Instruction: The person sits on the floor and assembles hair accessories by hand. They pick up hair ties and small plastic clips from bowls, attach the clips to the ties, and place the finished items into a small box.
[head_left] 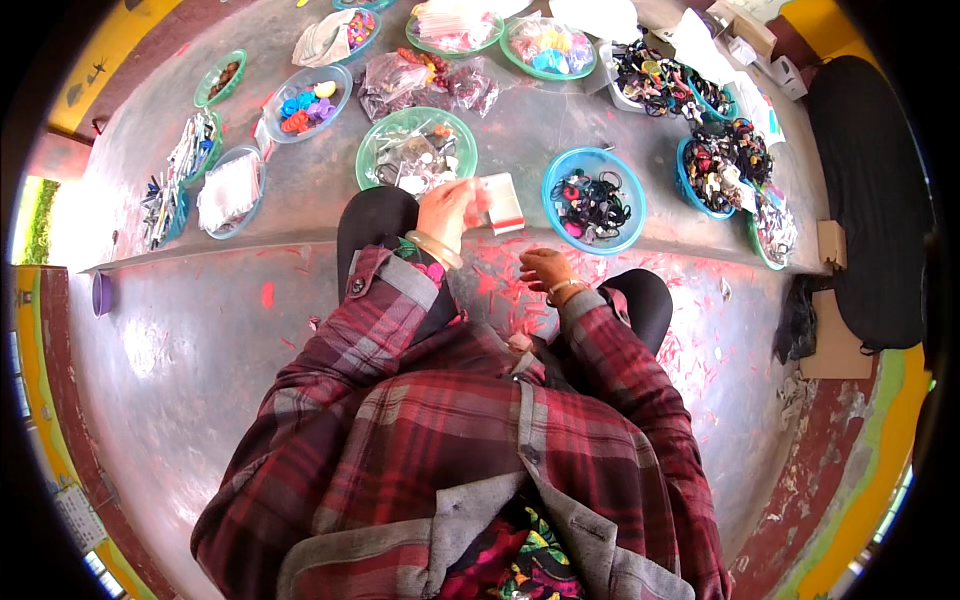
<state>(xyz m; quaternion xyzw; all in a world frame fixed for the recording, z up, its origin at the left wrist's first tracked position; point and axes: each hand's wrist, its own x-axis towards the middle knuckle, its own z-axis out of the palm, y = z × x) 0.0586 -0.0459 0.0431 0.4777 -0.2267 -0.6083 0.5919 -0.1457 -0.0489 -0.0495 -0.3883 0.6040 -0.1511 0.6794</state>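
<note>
My left hand (447, 212), with a bangle at the wrist, is raised just left of a small white box (503, 204) with a red front edge. Its fingers are smeared by motion, so I cannot make out whether they hold anything. Lower and to the right, my right hand (548, 270) hovers above the floor with loosely bent fingers, and nothing shows in it. Beyond my left hand stands a green basket (467, 150) of small packets and mixed pieces. A blue basin (551, 228) holding dark looped bands is on the right of the box.
Red scraps (497, 285) litter the floor between my knees. Around the raised step are a basin (340, 80) of coloured pieces, clear bags (385, 85) of dark red items, a basket (255, 210) of white packets and a blue basin (690, 190) heaped with dark items. A purple cup (102, 293) stands far left.
</note>
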